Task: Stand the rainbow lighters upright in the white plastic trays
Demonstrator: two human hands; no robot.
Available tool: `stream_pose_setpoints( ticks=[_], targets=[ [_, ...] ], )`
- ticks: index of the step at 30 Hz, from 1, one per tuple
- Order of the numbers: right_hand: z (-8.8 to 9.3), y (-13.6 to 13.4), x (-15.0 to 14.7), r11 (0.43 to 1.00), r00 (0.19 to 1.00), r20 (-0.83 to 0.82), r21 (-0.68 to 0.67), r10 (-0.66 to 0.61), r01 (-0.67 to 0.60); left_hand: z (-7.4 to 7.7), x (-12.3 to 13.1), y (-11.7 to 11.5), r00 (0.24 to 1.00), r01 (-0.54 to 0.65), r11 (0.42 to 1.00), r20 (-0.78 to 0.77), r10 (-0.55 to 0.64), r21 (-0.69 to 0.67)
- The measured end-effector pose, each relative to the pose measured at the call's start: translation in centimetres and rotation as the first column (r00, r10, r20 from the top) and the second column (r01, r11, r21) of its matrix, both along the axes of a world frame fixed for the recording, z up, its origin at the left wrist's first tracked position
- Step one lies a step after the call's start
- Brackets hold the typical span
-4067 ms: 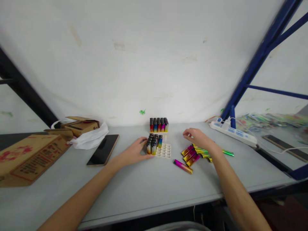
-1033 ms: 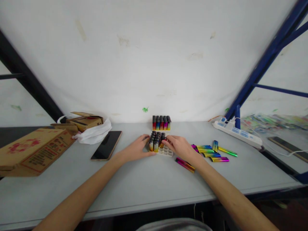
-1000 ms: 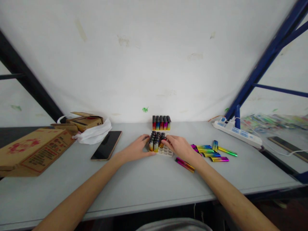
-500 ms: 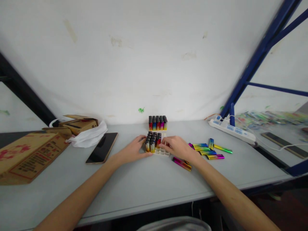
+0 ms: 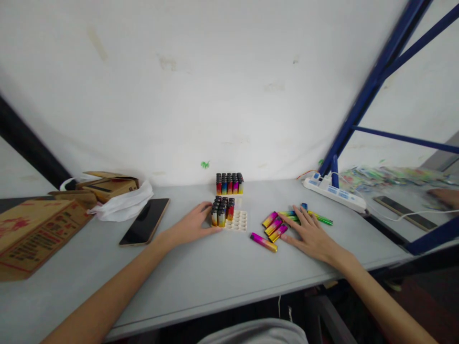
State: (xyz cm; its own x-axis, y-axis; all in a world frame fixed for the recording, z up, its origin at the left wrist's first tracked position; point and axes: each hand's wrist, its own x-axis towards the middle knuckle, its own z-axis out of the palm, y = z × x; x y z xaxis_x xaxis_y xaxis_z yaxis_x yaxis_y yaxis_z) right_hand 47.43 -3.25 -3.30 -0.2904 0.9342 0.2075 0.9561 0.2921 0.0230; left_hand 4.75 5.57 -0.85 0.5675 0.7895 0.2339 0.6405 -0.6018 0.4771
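A white tray (image 5: 241, 220) with round holes holds upright lighters (image 5: 222, 211) in its left part; the holes on its right side show bare. My left hand (image 5: 195, 223) rests at the tray's left edge, thumb and fingers apart around the lighters' near-left corner. Over the loose, shiny lighters (image 5: 275, 227) on the right, my right hand (image 5: 311, 235) lies with fingers spread, its fingertips touching some of them. One pink and yellow lighter (image 5: 264, 242) lies apart, nearer the front. Behind stands a second block of upright lighters (image 5: 229, 184).
A phone (image 5: 145, 222), a white bag (image 5: 125, 204) and cardboard boxes (image 5: 43, 229) are on the left. A power strip (image 5: 335, 195) lies at the back right beside a blue frame (image 5: 358, 107). Beyond it are another phone (image 5: 405, 212) and another person's blurred hand (image 5: 444, 196).
My right hand has moved right, from the tray to the loose lighters, and its fingers have spread. My left hand stays beside the tray. The view has shifted slightly.
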Motion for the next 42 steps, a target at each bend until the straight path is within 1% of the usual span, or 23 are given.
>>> stream_pose_setpoints(
  ticks=[3, 8, 11, 14, 17, 19, 21, 23, 25, 26, 28, 30, 32, 33, 34, 35, 36, 37, 38, 39, 40, 41, 42],
  targets=[
    [-0.1, 1.5, -0.9, 0.999, 0.999, -0.022, 0.02, 0.031, -0.031, -0.1, -0.1, 0.0, 1.0, 0.003, 1.0, 0.004, -0.003, 0.008],
    [0.8, 3.5, -2.9, 0.986, 0.984, -0.069, 0.031, 0.166, -0.164, 0.0, -0.1, 0.0, 0.999, 0.008, 1.0, -0.051, -0.008, 0.008],
    [1.6, 4.1, -4.1, 0.969, 0.965, -0.098, 0.057, 0.245, -0.24, 0.2, 0.0, -0.2, 0.999, -0.008, 1.0, -0.048, 0.007, -0.008],
    [2.9, 4.9, -4.8, 0.927, 0.922, -0.101, 0.064, 0.373, -0.369, 0.2, 0.1, -0.2, 0.999, -0.019, 1.0, -0.029, 0.018, -0.022],
    [4.7, 5.6, -5.2, 0.851, 0.843, -0.136, 0.013, 0.521, -0.524, 0.2, 0.1, -0.2, 1.0, -0.021, 0.999, -0.024, 0.02, -0.025],
    [5.7, 5.6, -5.5, 0.825, 0.815, -0.157, 0.002, 0.558, -0.565, 0.2, 0.2, -0.2, 1.0, -0.013, 1.0, -0.029, 0.012, -0.02],
    [6.4, 5.1, -6.1, 0.84, 0.827, -0.17, 0.012, 0.536, -0.542, 0.2, 0.2, -0.2, 0.999, -0.003, 1.0, -0.044, 0.003, -0.006],
    [6.6, 4.1, -7.0, 0.891, 0.876, -0.169, 0.034, 0.451, -0.452, 0.2, 0.2, -0.2, 0.998, 0.002, 1.0, -0.06, -0.001, 0.01],
    [6.2, 3.1, -8.2, 0.946, 0.937, -0.131, 0.07, 0.323, -0.316, 0.3, 0.2, -0.2, 0.998, 0.002, 1.0, -0.066, -0.001, 0.019],
    [5.8, 2.6, -8.7, 0.962, 0.959, -0.101, 0.085, 0.266, -0.258, 0.3, 0.1, -0.2, 0.998, 0.0, 1.0, -0.064, 0.001, 0.018],
    [4.9, 2.3, -9.5, 0.977, 0.978, -0.063, 0.091, 0.197, -0.191, 0.3, 0.2, -0.3, 0.998, -0.002, 1.0, -0.064, 0.003, 0.012],
    [4.2, 2.6, -9.8, 0.985, 0.98, -0.109, 0.077, 0.165, -0.157, 0.3, 0.2, -0.3, 0.997, -0.006, 1.0, -0.071, 0.006, 0.0],
    [4.2, 3.4, -9.5, 0.99, 0.958, -0.251, 0.063, 0.141, -0.129, 0.3, 0.2, -0.4, 0.997, -0.007, 1.0, -0.073, 0.007, -0.008],
    [4.4, 3.9, -9.4, 0.991, 0.927, -0.352, 0.049, 0.13, -0.121, 0.3, 0.2, -0.4, 0.998, -0.007, 1.0, -0.068, 0.006, -0.008],
    [4.8, 4.4, -9.3, 0.991, 0.874, -0.469, 0.021, 0.126, -0.132, 0.3, 0.2, -0.4, 0.998, -0.007, 1.0, -0.06, 0.006, -0.007],
    [5.3, 4.9, -9.3, 0.985, 0.795, -0.594, -0.024, 0.124, -0.171, 0.4, 0.2, -0.4, 0.999, -0.007, 1.0, -0.05, 0.006, -0.003],
    [5.9, 5.3, -9.4, 0.966, 0.69, -0.714, -0.076, 0.119, -0.245, 0.3, 0.2, -0.4, 0.999, -0.006, 1.0, -0.039, 0.006, 0.001],
    [6.4, 5.6, -9.7, 0.932, 0.573, -0.812, -0.119, 0.107, -0.343, 0.3, 0.2, -0.4, 0.999, -0.003, 1.0, -0.033, 0.003, 0.005],
    [6.9, 6.0, -10.1, 0.888, 0.467, -0.88, -0.144, 0.088, -0.437, 0.3, 0.2, -0.4, 1.0, 0.0, 1.0, -0.03, 0.0, 0.008],
    [7.2, 6.4, -10.6, 0.849, 0.385, -0.921, -0.151, 0.066, -0.506, 0.3, 0.2, -0.4, 0.999, 0.005, 1.0, -0.033, -0.004, 0.011],
    [7.4, 6.7, -11.2, 0.825, 0.328, -0.943, -0.148, 0.047, -0.545, 0.3, 0.2, -0.3, 0.999, 0.01, 1.0, -0.039, -0.01, 0.011],
    [7.4, 7.1, -11.8, 0.82, 0.293, -0.955, -0.143, 0.032, -0.555, 0.3, 0.2, -0.3, 0.999, 0.013, 1.0, -0.045, -0.013, 0.01],
    [7.2, 7.4, -12.5, 0.831, 0.27, -0.963, -0.132, 0.023, -0.541, 0.4, 0.2, -0.3, 0.999, 0.012, 1.0, -0.05, -0.012, 0.007]
  ],
)
